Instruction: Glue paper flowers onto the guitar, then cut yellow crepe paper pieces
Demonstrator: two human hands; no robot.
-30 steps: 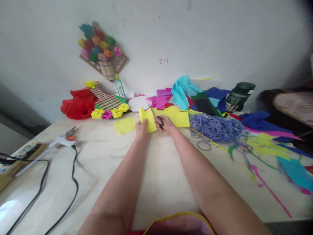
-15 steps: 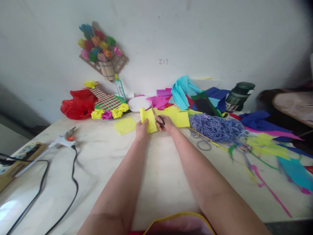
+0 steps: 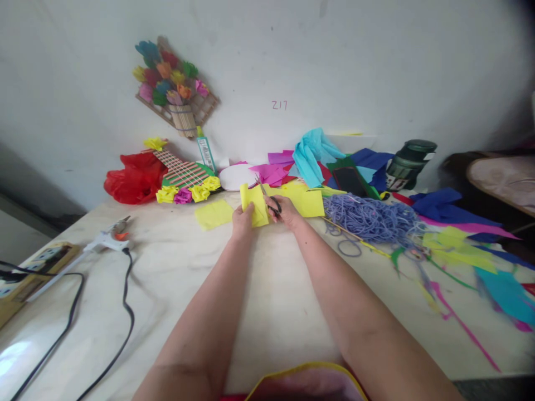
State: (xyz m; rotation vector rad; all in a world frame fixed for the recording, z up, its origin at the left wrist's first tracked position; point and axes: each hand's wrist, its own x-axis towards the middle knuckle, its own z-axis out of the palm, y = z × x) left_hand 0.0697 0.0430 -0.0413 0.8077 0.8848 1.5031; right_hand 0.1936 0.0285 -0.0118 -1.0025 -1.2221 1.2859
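Observation:
My left hand (image 3: 242, 220) pinches a small piece of yellow paper (image 3: 253, 203) and holds it up over the pale table (image 3: 267, 301). My right hand (image 3: 284, 211) is closed round the black handles of a pair of scissors (image 3: 267, 197), whose blades run up along the right edge of that paper. Another yellow square (image 3: 214, 214) lies flat just left of my left hand. More yellow sheets (image 3: 307, 201) lie behind my right hand.
A heap of purple yarn (image 3: 370, 218) and coloured paper strips (image 3: 468, 245) spread to the right. A glue gun (image 3: 109, 238) with a black cord (image 3: 125, 312) lies left. Paper flower crafts (image 3: 184, 184), a red bag (image 3: 136, 177) and a dark jar (image 3: 409, 164) stand by the wall.
The scissors have shifted slightly right and further along the yellow paper's edge. My left hand keeps the paper in nearly the same place.

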